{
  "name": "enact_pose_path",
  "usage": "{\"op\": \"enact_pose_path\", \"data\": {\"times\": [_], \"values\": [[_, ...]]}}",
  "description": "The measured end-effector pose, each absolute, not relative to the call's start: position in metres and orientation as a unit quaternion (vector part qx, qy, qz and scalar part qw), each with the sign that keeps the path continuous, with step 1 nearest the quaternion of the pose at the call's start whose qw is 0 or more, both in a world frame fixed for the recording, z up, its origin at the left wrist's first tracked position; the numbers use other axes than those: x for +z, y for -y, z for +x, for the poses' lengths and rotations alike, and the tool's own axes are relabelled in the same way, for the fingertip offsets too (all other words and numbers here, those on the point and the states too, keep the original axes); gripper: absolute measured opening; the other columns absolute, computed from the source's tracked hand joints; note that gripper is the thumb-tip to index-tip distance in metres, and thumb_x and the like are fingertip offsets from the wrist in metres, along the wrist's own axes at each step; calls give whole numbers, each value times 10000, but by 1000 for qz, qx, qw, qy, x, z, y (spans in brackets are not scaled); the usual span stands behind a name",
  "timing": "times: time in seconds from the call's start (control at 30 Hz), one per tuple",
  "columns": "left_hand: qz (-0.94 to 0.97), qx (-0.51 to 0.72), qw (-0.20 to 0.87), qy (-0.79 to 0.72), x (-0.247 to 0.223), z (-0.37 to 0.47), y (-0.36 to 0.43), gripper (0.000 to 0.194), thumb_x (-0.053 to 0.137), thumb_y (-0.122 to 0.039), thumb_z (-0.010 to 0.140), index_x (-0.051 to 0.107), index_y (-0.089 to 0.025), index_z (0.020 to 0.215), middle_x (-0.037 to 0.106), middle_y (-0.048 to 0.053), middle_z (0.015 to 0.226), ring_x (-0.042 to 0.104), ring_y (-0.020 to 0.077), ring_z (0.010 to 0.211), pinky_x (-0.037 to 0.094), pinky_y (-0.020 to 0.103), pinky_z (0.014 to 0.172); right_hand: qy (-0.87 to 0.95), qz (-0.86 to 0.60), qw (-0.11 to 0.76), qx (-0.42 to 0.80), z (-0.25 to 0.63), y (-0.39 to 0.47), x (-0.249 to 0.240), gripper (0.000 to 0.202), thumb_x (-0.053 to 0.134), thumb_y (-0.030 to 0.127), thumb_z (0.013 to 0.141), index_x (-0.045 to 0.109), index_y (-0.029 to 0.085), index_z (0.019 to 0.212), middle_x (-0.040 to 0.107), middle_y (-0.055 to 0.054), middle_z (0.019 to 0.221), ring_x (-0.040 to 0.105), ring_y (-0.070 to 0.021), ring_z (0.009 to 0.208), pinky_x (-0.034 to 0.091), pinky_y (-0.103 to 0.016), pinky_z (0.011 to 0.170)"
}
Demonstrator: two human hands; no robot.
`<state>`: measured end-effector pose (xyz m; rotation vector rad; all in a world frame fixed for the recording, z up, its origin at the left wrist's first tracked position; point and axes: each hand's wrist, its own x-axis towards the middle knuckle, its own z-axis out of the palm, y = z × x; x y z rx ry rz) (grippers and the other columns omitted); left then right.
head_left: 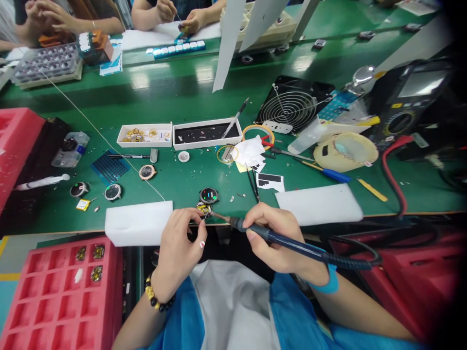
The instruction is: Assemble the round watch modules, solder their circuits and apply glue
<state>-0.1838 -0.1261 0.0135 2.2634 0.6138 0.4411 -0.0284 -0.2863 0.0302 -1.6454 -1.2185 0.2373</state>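
My right hand (273,236) grips a soldering iron (292,245) like a pen, its tip pointing left. The tip meets a small gold-coloured circuit board (203,208) at the table's front edge, though exact contact is too small to tell. My left hand (184,238) pinches at the board's near side with thumb and index finger; part of the board is hidden behind the fingertips. Just beyond the board lies a round watch (208,195) with a lit screen. A white foam block (138,223) is beside my left hand, and a second foam pad (321,204) lies to the right.
Two white boxes (207,134) hold small parts. A fan (290,107), a roll of tape (345,150) and a multimeter (404,104) stand at right. Watches (113,192) lie left; a red tray (47,291) with several boards sits lower left. Co-workers' hands (193,20) work opposite.
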Motion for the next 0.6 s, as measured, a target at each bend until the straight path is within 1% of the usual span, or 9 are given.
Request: {"op": "enact_pose_path", "data": {"times": [0.27, 0.4, 0.6], "values": [[881, 177, 369, -238, 13, -183, 127, 84, 584, -160, 956, 573, -218, 896, 695, 25, 1079, 619, 173, 941, 491, 294, 726, 507, -687, 509, 106, -26, 287, 25, 147, 541, 105, 788, 521, 207, 891, 442, 98, 540, 374, -76, 444, 301, -212, 482], [883, 176, 364, -237, 13, -184, 126, 87, 583, -154, 955, 572, -219, 898, 695, 24, 1081, 616, 171, 937, 483, 290, 715, 509, -683, 513, 105, -26, 286, 26, 159, 545, 94, 784, 524, 206, 896, 410, 108, 530, 354, -70, 435, 296, -210, 482], [884, 174, 364, -235, 13, -184, 126, 88, 588, -161, 958, 573, -221, 895, 698, 24, 1080, 617, 175, 928, 481, 302, 724, 510, -682, 513, 109, -26, 285, 27, 156, 552, 102, 785, 520, 207, 896, 407, 110, 529, 356, -70, 440, 299, -212, 489]]}}
